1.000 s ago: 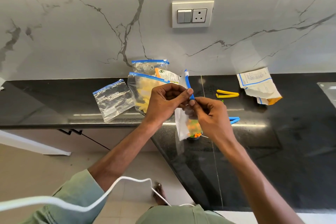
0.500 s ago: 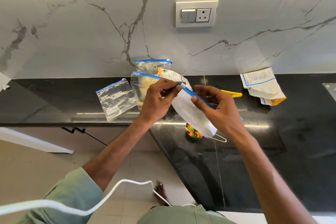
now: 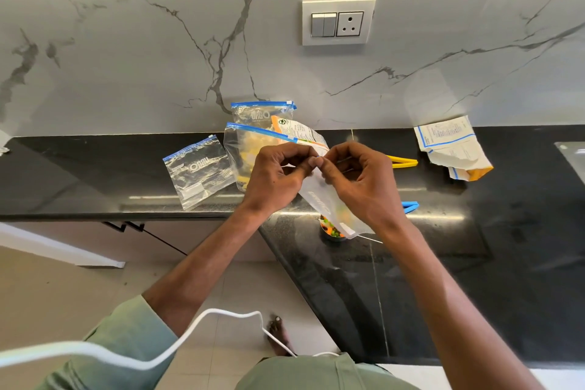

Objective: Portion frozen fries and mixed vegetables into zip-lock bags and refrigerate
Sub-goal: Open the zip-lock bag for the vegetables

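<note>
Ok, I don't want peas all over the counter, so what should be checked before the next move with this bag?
1. The left hand and the right hand both pinch the held bag at its top edge: ok.
2. Mouth of the held bag open: cannot tell, fingers hide it.
3. The bowl of vegetables stands upright on the counter: ok.
4. Vegetables already inside the held bag: cannot tell.
5. A spare empty bag lies flat on the counter: ok.

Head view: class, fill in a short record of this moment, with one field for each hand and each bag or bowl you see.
Left hand: pinches top edge of held zip-lock bag
Right hand: pinches the same edge
Bowl of mixed vegetables: on counter, partly behind held bag
Fries bag: filled, standing near the wall
Empty bag: flat on counter, left of fries bag
</note>
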Demonstrator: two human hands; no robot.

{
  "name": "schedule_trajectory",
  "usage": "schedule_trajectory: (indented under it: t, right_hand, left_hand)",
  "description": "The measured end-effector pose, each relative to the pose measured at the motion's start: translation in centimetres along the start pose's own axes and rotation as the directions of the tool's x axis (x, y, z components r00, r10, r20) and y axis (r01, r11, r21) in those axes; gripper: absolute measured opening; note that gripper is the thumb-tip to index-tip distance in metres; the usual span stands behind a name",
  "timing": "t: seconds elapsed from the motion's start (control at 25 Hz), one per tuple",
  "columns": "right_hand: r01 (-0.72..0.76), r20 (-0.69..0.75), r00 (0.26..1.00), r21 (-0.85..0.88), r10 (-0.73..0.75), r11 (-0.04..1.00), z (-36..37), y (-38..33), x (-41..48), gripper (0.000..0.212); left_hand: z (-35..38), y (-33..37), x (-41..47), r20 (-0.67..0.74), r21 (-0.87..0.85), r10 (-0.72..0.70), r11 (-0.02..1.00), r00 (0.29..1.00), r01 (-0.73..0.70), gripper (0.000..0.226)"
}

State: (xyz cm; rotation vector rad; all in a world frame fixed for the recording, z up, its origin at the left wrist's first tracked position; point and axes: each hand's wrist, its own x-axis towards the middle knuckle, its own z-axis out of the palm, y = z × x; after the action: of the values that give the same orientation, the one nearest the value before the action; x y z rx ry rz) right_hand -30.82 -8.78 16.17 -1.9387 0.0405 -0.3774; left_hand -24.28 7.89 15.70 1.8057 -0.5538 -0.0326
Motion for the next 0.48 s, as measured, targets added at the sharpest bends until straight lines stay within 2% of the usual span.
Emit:
schedule_trajectory:
  t: [0.12, 0.28, 0.4, 0.48]
  right_hand:
    - [0.013, 0.045, 0.999, -0.030, -0.012, 0.999, -0.1, 0.7, -0.6, 0.009]
    - [-0.119, 0.170, 0.979, 0.009, 0.116, 0.993, -2.7, 3.2, -2.6, 0.011]
    - [-0.192, 0.228, 0.958, 0.068, 0.172, 0.979, -4.1, 3.7, -3.7, 0.009]
    - [-0.195, 0.240, 0.958, 0.147, 0.156, 0.970, -3.7, 3.2, -3.9, 0.020]
  left_hand:
    - [-0.3, 0.1, -0.1, -0.092, 0.007, -0.008, 1.000, 0.996, 0.008, 0.017]
    - [-2.8, 0.1, 0.8, -0.267, -0.050, -0.022, 0.999, 0.963, 0.009, 0.028]
    - [-2.7, 0.1, 0.4, -0.329, -0.093, -0.054, 0.995, 0.943, 0.024, 0.022]
    - [-1.6, 0.1, -0.8, -0.378, -0.015, -0.037, 0.999, 0.925, 0.034, 0.019]
